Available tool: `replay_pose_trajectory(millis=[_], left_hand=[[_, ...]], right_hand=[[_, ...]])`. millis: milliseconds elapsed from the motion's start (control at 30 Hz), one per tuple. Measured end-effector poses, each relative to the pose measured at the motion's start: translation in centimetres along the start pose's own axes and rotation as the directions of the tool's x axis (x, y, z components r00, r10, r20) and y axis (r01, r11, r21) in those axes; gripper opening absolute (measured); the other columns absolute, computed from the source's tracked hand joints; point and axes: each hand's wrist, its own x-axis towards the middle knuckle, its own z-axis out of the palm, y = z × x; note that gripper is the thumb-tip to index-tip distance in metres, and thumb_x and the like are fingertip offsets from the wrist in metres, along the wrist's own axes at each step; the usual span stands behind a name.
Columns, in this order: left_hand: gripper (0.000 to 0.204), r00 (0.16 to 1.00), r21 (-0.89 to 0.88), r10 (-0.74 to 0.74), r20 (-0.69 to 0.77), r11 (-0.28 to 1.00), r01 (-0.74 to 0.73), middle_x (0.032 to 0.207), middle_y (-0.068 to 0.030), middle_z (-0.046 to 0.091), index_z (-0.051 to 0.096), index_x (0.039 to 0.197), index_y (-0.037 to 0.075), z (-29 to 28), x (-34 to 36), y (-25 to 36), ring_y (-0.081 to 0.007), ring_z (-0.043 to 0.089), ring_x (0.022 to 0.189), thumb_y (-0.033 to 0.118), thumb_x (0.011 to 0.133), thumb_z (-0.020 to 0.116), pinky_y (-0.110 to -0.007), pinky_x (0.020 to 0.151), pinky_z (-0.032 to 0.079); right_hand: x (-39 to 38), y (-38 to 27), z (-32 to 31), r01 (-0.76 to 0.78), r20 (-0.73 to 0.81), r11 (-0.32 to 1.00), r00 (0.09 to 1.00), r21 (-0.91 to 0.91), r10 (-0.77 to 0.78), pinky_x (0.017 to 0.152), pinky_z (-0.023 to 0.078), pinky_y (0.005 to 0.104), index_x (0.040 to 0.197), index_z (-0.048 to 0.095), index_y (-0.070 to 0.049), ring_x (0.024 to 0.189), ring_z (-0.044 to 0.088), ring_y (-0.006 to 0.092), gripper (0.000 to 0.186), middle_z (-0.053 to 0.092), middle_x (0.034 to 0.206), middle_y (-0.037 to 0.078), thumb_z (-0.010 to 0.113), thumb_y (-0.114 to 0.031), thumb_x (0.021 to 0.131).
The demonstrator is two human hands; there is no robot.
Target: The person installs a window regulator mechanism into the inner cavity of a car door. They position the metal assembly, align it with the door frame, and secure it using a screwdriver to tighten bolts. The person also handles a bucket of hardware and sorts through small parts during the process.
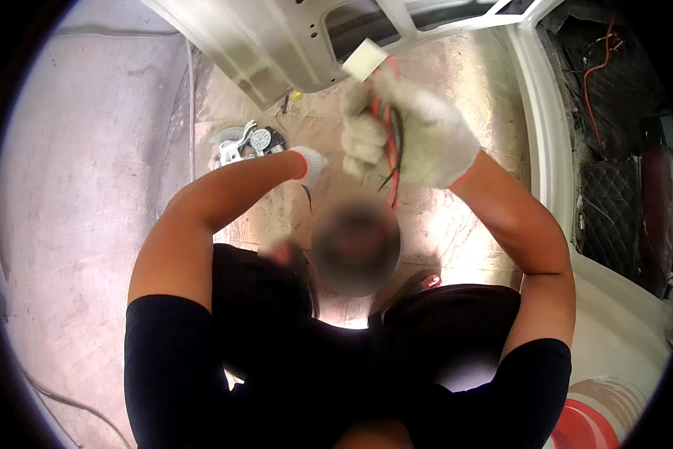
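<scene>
My right hand (407,127), in a whitish work glove, is raised in front of me with its fingers closed round a bundle of red and black wires (393,153). A pale rectangular block (365,60), perhaps a connector, sticks out above the thumb and fingertips. Loose wire ends hang below the palm. Lower and to the left is my left hand (314,165), in a white glove with an orange cuff. Its fingers are hidden, and a thin dark wire hangs just below it. Beyond my left forearm lies a silvery metal mechanism with a round motor (261,139), partly covered by the arm.
A white vehicle door (276,45) spans the top. The white body sill (546,135) runs down the right, beside quilted black trim (609,202) and a loose red wire (592,97). A cable (82,408) lies on the floor at lower left. A small yellow item (296,95) lies under the door.
</scene>
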Motion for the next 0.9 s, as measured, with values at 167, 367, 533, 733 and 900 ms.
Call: replay_pose_trajectory(millis=[167,367,533,733,900], left_hand=[[0.050,0.990,-0.193,-0.040,0.133,0.979,0.066,0.116,-0.0167,0.072,0.069,0.122,0.011,-13.0,-2.6,6.5,-0.0375,0.068,0.108,0.039,0.081,0.071,-0.046,0.087,0.055],[0.041,0.975,-0.096,-0.192,0.116,0.974,0.203,0.111,-0.0194,0.072,0.067,0.120,0.010,-12.0,-3.2,6.4,-0.0403,0.068,0.104,0.036,0.088,0.061,-0.050,0.086,0.054],[0.047,0.958,-0.055,-0.211,0.191,0.973,0.226,0.113,-0.0203,0.071,0.064,0.125,0.008,-9.9,-2.2,5.2,-0.0406,0.068,0.106,0.038,0.088,0.060,-0.050,0.088,0.054],[0.045,0.959,-0.088,-0.242,0.145,0.963,0.256,0.115,-0.0179,0.072,0.068,0.123,0.009,-11.4,-3.1,6.2,-0.0387,0.068,0.107,0.029,0.083,0.061,-0.049,0.088,0.055],[0.045,0.963,-0.124,-0.217,0.158,0.964,0.237,0.114,-0.0181,0.072,0.069,0.120,0.007,-11.7,-3.0,5.8,-0.0381,0.069,0.106,0.034,0.083,0.063,-0.048,0.087,0.055]], right_hand=[[-0.9,8.0,-7.0,-0.340,-0.271,0.935,0.895,0.103,0.355,0.080,0.051,0.0329,0.108,0.063,-0.006,0.083,0.061,0.0160,0.043,0.064,0.087,0.004,0.052,-0.048,0.104],[-3.7,17.0,-13.8,-0.510,-0.355,0.345,0.834,-0.788,0.422,0.086,0.050,0.0432,0.123,0.061,-0.003,0.092,0.064,0.0277,0.074,0.066,0.103,0.019,0.023,-0.064,0.103],[-3.1,13.2,-8.7,-0.472,-0.582,-0.340,0.658,-0.813,0.477,0.090,0.051,0.0457,0.117,0.068,-0.008,0.098,0.069,0.0373,0.063,0.072,0.104,0.020,0.030,-0.057,0.103],[-2.3,12.4,-8.1,-0.382,-0.585,-0.475,0.696,-0.793,0.416,0.086,0.054,0.0468,0.105,0.074,-0.008,0.096,0.070,0.0389,0.056,0.072,0.104,0.020,0.038,-0.050,0.102],[-2.4,15.0,-10.3,-0.340,-0.496,-0.363,0.648,-0.868,0.579,0.089,0.053,0.0472,0.112,0.071,-0.004,0.102,0.068,0.0414,0.052,0.071,0.108,0.023,0.045,-0.048,0.100]])
